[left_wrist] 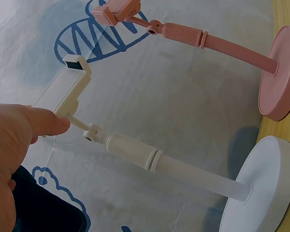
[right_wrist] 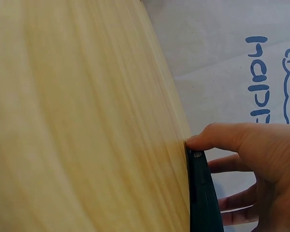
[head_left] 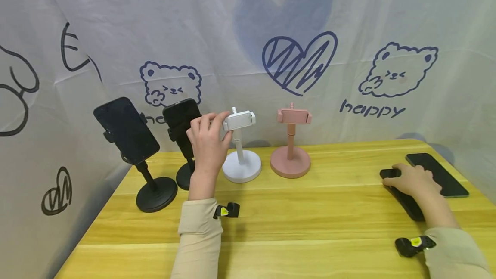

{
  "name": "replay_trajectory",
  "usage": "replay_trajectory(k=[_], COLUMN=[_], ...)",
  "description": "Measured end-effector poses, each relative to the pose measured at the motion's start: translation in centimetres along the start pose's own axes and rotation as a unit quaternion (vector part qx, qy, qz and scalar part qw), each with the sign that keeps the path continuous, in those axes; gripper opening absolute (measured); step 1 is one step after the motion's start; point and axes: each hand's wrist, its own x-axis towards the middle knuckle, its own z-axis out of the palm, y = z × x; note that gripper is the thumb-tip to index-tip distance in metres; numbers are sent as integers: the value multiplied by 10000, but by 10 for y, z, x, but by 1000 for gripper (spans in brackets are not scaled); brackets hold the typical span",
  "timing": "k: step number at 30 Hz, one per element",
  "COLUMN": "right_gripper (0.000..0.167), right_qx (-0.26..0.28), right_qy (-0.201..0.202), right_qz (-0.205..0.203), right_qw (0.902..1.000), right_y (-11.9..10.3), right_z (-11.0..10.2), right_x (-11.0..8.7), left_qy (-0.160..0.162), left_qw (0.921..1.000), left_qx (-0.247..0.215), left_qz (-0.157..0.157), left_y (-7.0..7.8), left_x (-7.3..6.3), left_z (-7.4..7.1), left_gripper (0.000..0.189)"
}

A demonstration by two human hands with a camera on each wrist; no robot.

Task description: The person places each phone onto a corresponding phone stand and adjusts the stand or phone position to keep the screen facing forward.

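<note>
My left hand [head_left: 209, 145] holds the left end of the clamp [head_left: 239, 119] on a white phone stand [head_left: 242, 168]. In the left wrist view the thumb [left_wrist: 50, 122] presses the clamp's near side, while the other fingers are mostly hidden. The clamp has no phone in it. Over at the right of the table, my right hand [head_left: 416, 182] grips a black phone [head_left: 407, 203] by its edges. The right wrist view shows the thumb [right_wrist: 200, 141] on one corner of that phone [right_wrist: 203, 193] and fingers along its far side.
A pink phone stand [head_left: 290, 162] with a bare clamp stands right of the white one. Two black stands at the left bear dark phones [head_left: 128, 130] [head_left: 182, 122]. Another phone [head_left: 445, 180] lies beyond my right hand. A printed cloth [head_left: 232, 33] hangs behind the wooden table [head_left: 310, 223].
</note>
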Motion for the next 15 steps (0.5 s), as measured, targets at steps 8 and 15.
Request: replay_trajectory(k=[8, 15], right_gripper=[83, 81], right_qx=[-55, -31], right_qy=[324, 844], right_qz=[-53, -221], right_qw=[9994, 9962], right_y=[-2, -4], right_z=[2, 3], right_x=[1, 2], left_qy=[-29, -19], left_qw=[10000, 10000], left_qx=[-20, -25], left_qz=[-9, 2], left_y=[0, 0], left_x=[-1, 0], left_z=[0, 0], left_gripper=[38, 38])
